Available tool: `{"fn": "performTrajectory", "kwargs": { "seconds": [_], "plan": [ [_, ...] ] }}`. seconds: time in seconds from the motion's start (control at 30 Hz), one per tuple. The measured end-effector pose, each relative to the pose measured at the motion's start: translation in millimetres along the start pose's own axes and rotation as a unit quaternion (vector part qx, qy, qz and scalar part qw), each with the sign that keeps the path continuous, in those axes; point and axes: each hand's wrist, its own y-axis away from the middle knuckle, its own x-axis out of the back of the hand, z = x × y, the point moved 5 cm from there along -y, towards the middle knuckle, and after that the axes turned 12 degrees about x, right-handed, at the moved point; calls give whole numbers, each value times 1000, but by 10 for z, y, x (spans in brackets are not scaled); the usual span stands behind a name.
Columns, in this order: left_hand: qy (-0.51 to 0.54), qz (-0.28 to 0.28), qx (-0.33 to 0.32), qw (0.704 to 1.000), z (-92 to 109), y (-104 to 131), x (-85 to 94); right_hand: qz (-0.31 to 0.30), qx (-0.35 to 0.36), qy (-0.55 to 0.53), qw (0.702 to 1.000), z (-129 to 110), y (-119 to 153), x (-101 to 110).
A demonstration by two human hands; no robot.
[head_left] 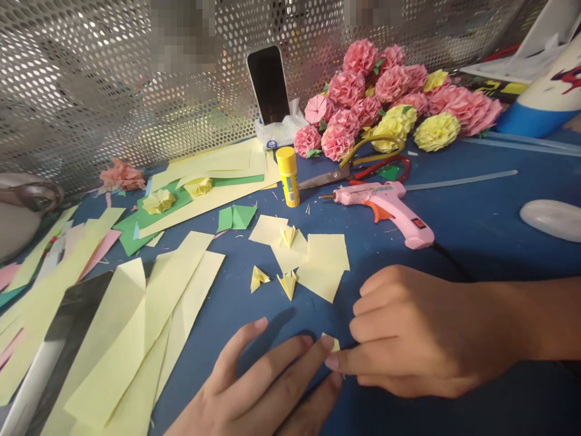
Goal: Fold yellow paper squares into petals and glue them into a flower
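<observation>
A small folded piece of pale yellow paper (334, 344) lies at the fingertips of both hands, mostly covered by them. My left hand (272, 381) presses it with its fingertips, the little finger lifted apart; its thumb is hidden. My right hand (422, 330) has its fingers curled, one fingertip meeting the left fingers on the paper. Just beyond are two pointed folded paper pieces, one on the left (259, 278) and one on the right (287, 284). A third folded piece (288, 236) sits on overlapping yellow paper squares (324, 260).
Yellow paper strips (149, 327) spread at left. Behind stand a glue stick (289, 178), scissors (333, 175), a pink glue gun (394, 209) and a phone (269, 85). Pink and yellow paper flowers (349, 91) pile up at back right, near a white mouse (551, 219).
</observation>
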Motion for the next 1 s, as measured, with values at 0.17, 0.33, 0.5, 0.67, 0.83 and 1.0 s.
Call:
{"fn": "performTrajectory", "kwargs": {
  "seconds": [0.17,0.33,0.5,0.67,0.83,1.0],
  "plan": [
    [16,27,28,999,28,-1,14,14,18,29,999,-10,11,-16],
    [13,25,18,999,22,-12,0,52,37,62,996,-32,10,-11],
    [-26,4,-6,1000,69,16,32,67,39,56,995,-38,20,-7],
    [-66,10,-15,998,98,7,54,72,45,43,995,-50,19,17],
    [-10,19,-13,1000,66,-16,44,84,63,16,994,-79,12,30],
    [25,33,21,999,55,-1,56,76,43,28,996,-51,8,22]
  ]
}}
